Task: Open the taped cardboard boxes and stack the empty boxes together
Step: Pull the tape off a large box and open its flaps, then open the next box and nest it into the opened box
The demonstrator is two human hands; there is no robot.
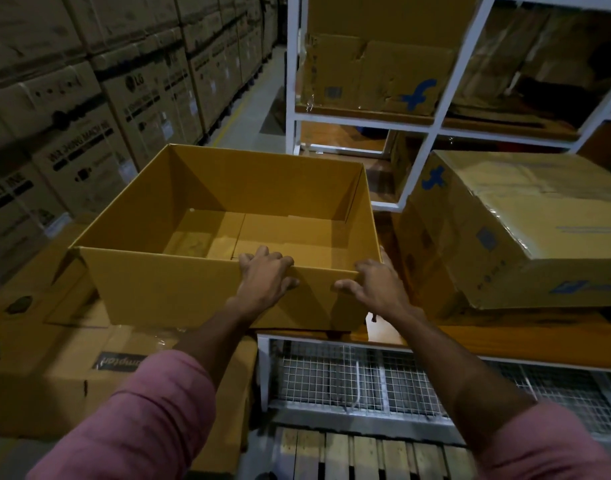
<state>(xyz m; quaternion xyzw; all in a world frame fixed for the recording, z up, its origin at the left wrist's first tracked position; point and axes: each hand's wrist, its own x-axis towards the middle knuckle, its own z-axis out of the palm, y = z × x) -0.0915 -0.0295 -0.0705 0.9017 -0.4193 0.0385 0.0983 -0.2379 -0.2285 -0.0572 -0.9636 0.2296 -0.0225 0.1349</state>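
An open, empty cardboard box (179, 289) sits in front of me, its flaps folded down outside and its bottom bare. My left hand (262, 277) grips the near rim, fingers hooked over into the box. My right hand (370, 282) holds the near right corner of the same rim, thumb on the outer wall. To the right lies a taped cardboard box (525, 230) with a blue logo, tilted on the orange shelf (505, 336).
Closed cardboard boxes (55, 368) lie under the open box at left. A white rack (432, 143) behind holds more worn boxes (376, 74). Stacked appliance cartons (89, 116) line the left aisle. Wire mesh (349, 379) and a wooden pallet (349, 455) lie below.
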